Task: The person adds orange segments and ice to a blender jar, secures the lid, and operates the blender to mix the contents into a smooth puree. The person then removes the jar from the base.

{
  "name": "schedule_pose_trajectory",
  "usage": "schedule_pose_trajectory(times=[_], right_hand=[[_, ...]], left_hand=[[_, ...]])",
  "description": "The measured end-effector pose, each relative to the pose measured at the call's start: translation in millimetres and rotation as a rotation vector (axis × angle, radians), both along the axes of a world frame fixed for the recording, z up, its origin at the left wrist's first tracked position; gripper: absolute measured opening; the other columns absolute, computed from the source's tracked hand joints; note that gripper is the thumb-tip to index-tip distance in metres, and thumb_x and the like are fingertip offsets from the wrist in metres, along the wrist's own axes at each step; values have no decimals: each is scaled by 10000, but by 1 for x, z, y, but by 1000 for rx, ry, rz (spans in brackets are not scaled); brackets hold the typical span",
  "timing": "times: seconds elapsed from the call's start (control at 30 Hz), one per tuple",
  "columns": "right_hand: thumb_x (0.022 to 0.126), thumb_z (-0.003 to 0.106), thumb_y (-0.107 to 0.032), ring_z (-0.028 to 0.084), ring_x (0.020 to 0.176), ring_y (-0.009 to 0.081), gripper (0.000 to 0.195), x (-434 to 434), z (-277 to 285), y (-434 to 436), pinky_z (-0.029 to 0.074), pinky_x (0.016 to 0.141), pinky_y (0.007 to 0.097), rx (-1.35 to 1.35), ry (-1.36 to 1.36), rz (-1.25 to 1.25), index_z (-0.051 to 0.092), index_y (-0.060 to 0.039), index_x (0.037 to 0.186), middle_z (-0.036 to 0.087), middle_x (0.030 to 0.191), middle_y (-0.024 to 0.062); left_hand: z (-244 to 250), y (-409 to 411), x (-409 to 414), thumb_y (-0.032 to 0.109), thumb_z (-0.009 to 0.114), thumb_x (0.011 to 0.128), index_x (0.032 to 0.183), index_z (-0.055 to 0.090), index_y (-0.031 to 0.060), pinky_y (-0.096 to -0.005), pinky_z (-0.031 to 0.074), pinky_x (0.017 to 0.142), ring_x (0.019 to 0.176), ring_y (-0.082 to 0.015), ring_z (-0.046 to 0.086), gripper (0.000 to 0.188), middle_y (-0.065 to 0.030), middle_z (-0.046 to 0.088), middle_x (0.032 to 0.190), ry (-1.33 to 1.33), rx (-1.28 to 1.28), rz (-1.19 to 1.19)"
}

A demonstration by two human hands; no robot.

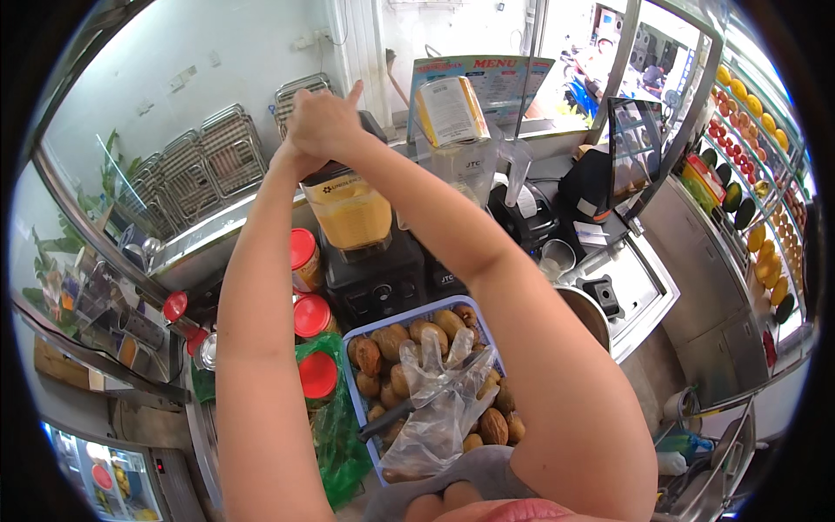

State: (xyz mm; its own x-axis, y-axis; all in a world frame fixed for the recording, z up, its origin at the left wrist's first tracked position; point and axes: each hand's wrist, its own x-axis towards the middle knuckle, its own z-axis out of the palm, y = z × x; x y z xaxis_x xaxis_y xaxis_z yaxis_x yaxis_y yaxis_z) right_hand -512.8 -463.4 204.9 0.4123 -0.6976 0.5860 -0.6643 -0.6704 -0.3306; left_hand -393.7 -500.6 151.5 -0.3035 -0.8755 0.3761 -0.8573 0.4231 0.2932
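Note:
Both my arms reach forward over a blender jar (pixel 352 212) that holds a thick yellow mixture. My right hand (pixel 329 124) lies over my left hand (pixel 297 162) at the black blender lid (pixel 336 171). One finger of the right hand points up; most other fingers are hidden. The jar stands on a black blender base (pixel 375 280) with a dial. Closer to me, a lilac plastic basket (pixel 350 382) is filled with brown sapodilla-like fruit (pixel 391 339). A clear plastic glove (pixel 430 417) and a knife with a black handle (pixel 388 421) lie across the fruit.
Red-lidded jars (pixel 312 315) stand left of the basket, one inside a green plastic bag (pixel 342 430). Rightward are a second blender jar (pixel 466 169) with a can (pixel 452 111) on top, a tablet screen (pixel 634 150), a metal pot (pixel 587 313) and fruit shelves (pixel 760 163). Folded chairs (pixel 231 150) lean behind.

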Motion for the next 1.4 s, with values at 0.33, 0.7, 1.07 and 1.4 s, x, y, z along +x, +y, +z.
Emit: schedule_pose_trajectory(times=[0.33,0.7,1.07,1.4], right_hand=[[760,530,-267,598,922,317,353,2,-4,-29,104,971,661,-22,56,-166,562,-23,1013,642,884,161],[836,447,-320,544,1025,314,342,0,-6,-30,90,961,676,64,-88,-93,578,-31,961,627,930,161],[858,428,-348,543,1026,291,359,0,-1,-41,92,958,677,33,-45,-153,570,-58,1014,619,966,140],[838,429,-372,574,975,319,383,-16,-2,-64,85,959,679,37,-31,-194,616,-54,941,631,942,158]], left_hand=[[24,32,-36,291,411,904,1187,478,76,-339,395,904,1172,-239,430,362,-94,484,1240,-76,30,-44],[15,17,-34,424,423,846,1229,453,75,-348,339,959,1209,-236,399,518,-128,421,1309,10,123,43],[17,8,-33,581,540,728,1274,406,35,-317,346,965,1174,-258,417,784,-172,425,1258,33,124,131],[9,6,-41,451,491,810,1225,458,108,-336,383,924,1117,-274,467,539,-118,489,1213,37,127,302]])
